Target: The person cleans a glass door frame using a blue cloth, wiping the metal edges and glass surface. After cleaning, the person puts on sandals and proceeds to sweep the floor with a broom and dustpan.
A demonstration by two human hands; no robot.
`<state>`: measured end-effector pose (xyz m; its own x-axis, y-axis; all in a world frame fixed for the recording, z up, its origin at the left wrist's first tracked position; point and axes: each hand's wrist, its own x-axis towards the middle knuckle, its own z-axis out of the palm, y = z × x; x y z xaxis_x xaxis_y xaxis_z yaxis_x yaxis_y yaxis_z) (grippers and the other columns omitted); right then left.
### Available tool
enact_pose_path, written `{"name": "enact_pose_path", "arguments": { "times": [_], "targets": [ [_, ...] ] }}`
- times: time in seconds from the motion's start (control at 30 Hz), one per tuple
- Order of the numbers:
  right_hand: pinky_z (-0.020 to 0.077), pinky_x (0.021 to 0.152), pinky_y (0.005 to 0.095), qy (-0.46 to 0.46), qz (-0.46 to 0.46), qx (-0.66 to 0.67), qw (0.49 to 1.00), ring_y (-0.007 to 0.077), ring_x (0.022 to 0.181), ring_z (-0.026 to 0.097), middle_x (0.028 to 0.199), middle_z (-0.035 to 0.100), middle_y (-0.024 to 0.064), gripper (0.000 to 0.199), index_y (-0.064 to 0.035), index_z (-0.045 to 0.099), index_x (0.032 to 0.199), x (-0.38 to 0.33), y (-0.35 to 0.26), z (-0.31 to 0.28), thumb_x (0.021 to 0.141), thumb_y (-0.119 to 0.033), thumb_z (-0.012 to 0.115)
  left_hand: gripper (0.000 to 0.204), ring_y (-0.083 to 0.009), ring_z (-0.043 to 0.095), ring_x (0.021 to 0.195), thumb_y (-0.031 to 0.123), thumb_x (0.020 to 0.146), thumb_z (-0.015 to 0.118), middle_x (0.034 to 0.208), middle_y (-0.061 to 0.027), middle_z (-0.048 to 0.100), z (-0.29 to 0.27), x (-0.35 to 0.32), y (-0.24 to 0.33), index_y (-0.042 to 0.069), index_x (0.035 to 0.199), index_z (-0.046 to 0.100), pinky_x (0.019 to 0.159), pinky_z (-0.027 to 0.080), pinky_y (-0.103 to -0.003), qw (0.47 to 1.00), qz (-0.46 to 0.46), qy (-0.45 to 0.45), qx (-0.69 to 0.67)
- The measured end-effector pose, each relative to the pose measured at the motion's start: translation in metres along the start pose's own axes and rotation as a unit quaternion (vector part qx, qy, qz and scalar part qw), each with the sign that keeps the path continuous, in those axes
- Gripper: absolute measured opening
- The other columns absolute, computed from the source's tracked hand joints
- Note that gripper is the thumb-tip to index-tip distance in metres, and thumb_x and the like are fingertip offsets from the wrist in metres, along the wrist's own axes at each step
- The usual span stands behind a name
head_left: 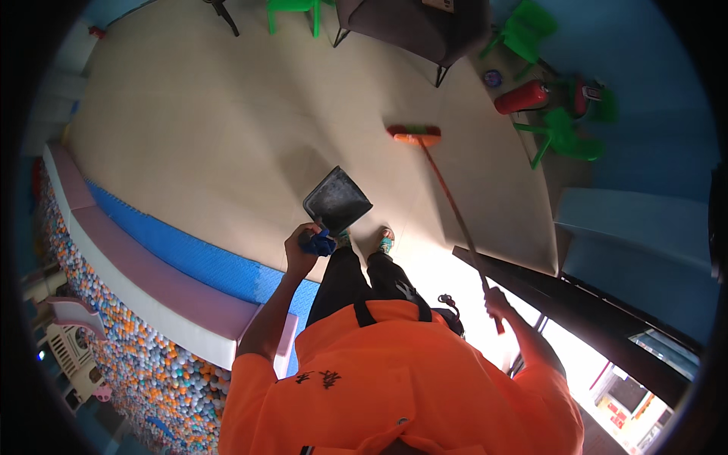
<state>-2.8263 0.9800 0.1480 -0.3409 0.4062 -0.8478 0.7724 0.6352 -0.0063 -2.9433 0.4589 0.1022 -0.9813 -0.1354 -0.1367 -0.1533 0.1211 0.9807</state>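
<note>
L hand (301, 250) closed on blue handle of black dustpan (337, 201), pan held tilted just above beige floor (227, 129), in front of feet. R hand (497, 302) gripping upper end of broom (447, 197); orange broom head (415, 136) resting on floor, well ahead. Ball pit (136, 356) w/ padded edge on person's left. Green chairs (565, 136), red extinguisher (523, 97) far right.
</note>
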Motion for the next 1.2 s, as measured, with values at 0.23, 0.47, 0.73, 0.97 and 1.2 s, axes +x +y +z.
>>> {"name": "enact_pose_path", "arguments": {
  "times": [0.23,0.47,0.73,0.97,1.2],
  "targets": [
    [0.0438,0.040,0.0301,-0.142,-0.066,0.043,0.987,0.0166,0.040,0.051,0.054,0.052,0.0066,0.036,0.0003,0.053,0.074,-0.108,0.058,0.047,0.091,-0.031,0.052,0.023,-0.0178,0.058,0.074,-0.009,0.065,0.051,0.078,-0.0081,0.059,0.030,0.024,-0.033,0.003,0.084,0.056,0.072,0.046,-0.028,0.995,0.077,-0.058,0.031],
    [0.0389,0.032,0.0275,-0.082,0.036,0.202,0.975,0.0124,0.039,0.046,0.054,0.048,0.0048,0.018,-0.0012,0.050,0.068,-0.068,-0.056,0.019,0.081,-0.010,0.059,0.033,-0.0316,0.061,0.079,-0.009,0.057,0.048,0.079,-0.0128,0.061,0.063,0.063,-0.049,0.006,0.085,0.057,0.073,0.047,-0.033,0.981,0.080,-0.130,0.121],
    [0.0398,0.032,0.0273,-0.059,0.021,0.195,0.979,0.0096,0.038,0.043,0.053,0.044,0.0008,0.015,-0.0048,0.046,0.073,-0.064,-0.070,-0.021,0.083,-0.010,0.055,0.040,-0.0342,0.062,0.086,-0.005,0.054,0.062,0.084,-0.0131,0.064,0.088,0.099,-0.067,0.008,0.091,0.059,0.074,0.049,-0.038,0.967,0.040,-0.173,0.185],
    [0.0379,0.028,0.0286,-0.207,0.024,0.187,0.960,0.0146,0.038,0.048,0.061,0.048,0.0022,0.016,-0.0065,0.046,0.071,-0.065,-0.080,0.063,0.085,-0.010,0.053,0.043,-0.0346,0.061,0.088,-0.005,0.052,0.064,0.087,-0.0136,0.064,0.099,0.107,-0.078,0.009,0.092,0.059,0.075,0.048,-0.039,0.965,0.020,-0.179,0.192],
    [0.0240,0.032,0.0225,-0.315,0.108,0.389,0.859,0.0054,0.036,0.032,0.050,0.036,-0.0028,0.024,-0.0091,0.045,0.063,-0.173,-0.082,-0.019,0.083,-0.010,0.059,0.038,-0.0358,0.061,0.089,-0.003,0.057,0.063,0.087,-0.0154,0.064,0.094,0.110,-0.079,0.008,0.093,0.059,0.077,0.048,-0.039,0.970,0.024,-0.157,0.184]
  ]
}}
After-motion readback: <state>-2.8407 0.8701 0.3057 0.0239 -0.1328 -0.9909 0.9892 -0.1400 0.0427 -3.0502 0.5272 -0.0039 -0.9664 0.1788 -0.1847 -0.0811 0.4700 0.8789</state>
